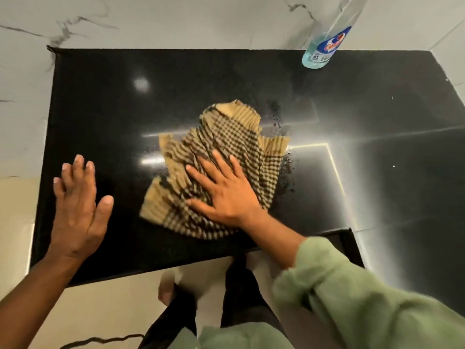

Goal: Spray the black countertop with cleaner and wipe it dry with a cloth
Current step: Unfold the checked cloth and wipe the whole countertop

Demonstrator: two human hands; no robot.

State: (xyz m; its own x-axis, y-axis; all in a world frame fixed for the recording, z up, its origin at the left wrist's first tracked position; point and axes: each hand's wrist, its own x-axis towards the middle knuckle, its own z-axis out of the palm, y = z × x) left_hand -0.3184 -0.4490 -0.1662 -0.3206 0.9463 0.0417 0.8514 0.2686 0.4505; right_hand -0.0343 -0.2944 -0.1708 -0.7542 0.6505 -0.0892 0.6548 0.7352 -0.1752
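Observation:
A glossy black countertop [105,102] fills the middle of the view. A tan and dark checked cloth [226,137] lies bunched on it near the centre. My right hand [224,190] presses flat on the near part of the cloth, fingers spread and straight. My left hand [78,197] rests flat on the counter's left side, fingers straight, holding nothing. Small droplets [279,122] speckle the surface just right of the cloth. A clear cleaner bottle [324,44] with pale blue liquid and a blue label stands at the back right of the counter.
White marbled wall tiles [176,21] border the counter at the back and left. The counter's near edge [151,268] drops to a beige floor, where my legs and a bare foot [167,290] stand. Ceiling light reflections streak the counter's right half.

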